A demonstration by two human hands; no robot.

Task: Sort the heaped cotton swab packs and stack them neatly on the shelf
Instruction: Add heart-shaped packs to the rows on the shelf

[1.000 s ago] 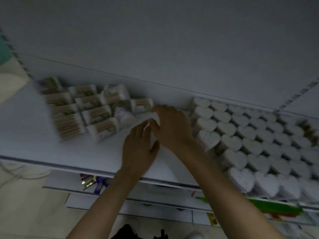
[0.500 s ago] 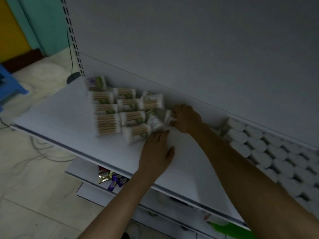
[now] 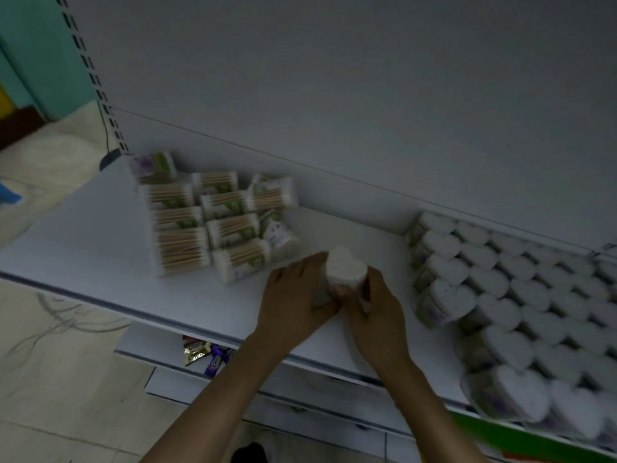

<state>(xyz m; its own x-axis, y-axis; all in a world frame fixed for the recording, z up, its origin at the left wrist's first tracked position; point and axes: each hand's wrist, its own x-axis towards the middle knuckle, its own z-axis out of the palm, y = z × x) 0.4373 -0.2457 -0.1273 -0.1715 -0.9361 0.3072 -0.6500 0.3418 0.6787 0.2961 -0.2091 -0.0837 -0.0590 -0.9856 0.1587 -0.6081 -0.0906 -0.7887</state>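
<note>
Nearest my view, both forearms reach up from the bottom edge toward the shelf (image 3: pixel 100 248). Below its front lip, a lower shelf (image 3: pixel 160 379) holds a few foil wrappers (image 3: pixel 203 354), gold and purple. I cannot read their print.

Left hand (image 3: pixel 293 295): back of the hand toward me, fingers curled round the left side of the heart pack (image 3: pixel 345 270). Right hand (image 3: pixel 377 312): fingers curled round the pack's right side. Both hands grip this one pack between them. The pack stands upright, heart face up, over the middle of the shelf, in the bare gap between the two stocks. I cannot tell whether its base touches the shelf. Its side wall is mostly hidden by the fingers, and I can read no writing there.

Left of the hands, near the left fingertips, lies the heap (image 3: pixel 207 222) of clear swab packs. They lie on their sides in rough columns, wooden sticks visible. Their labels are green and white, some purple, and the text is too blurred to read.

Right of the hands, the heart rows (image 3: pixel 500 295) stand tightly packed, faces up, from the front edge to the back panel (image 3: pixel 334 95). Purple marks show on the nearest side walls, unreadable.

Beyond, a slotted post (image 3: pixel 90 71) borders the panel at left.
</note>
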